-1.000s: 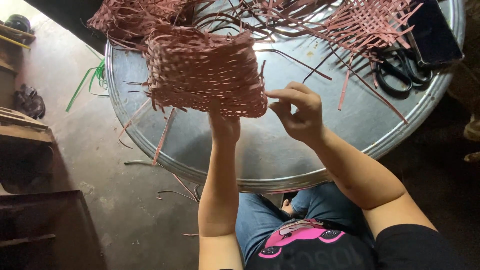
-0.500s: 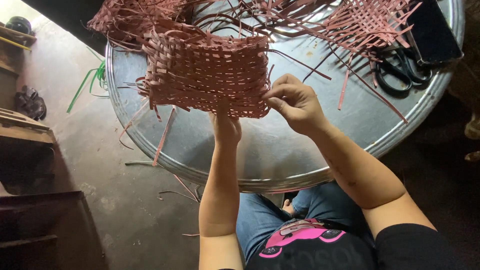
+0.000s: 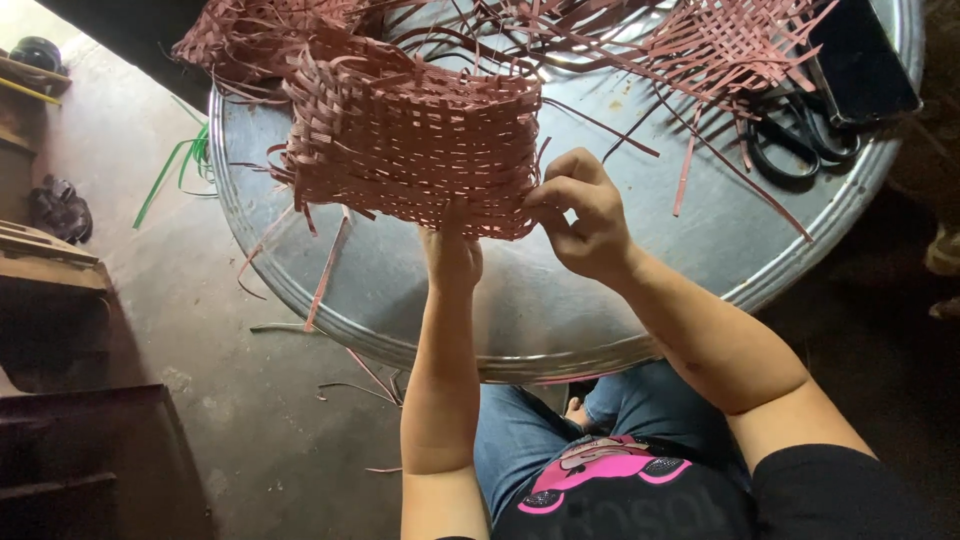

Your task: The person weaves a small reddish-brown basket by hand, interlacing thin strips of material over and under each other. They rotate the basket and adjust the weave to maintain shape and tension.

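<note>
A half-woven basket of reddish-pink flat strips [image 3: 410, 140] lies on its side over a round metal table [image 3: 560, 300]. My left hand [image 3: 452, 255] grips the basket's near edge from below, fingers tucked under the weave. My right hand [image 3: 583, 215] pinches a strip at the basket's right corner, fingers curled tight. Loose strip ends stick out all around the weave.
More woven pink pieces [image 3: 720, 40] and loose strips lie at the table's far side. Black scissors [image 3: 800, 140] and a dark flat phone [image 3: 860, 60] rest at the right rim. Green strips [image 3: 175, 170] and scraps lie on the concrete floor at left, near wooden furniture [image 3: 50, 270].
The basket has turned and tipped toward me, showing its broad woven side. My right hand has moved left and closed onto the basket's corner.
</note>
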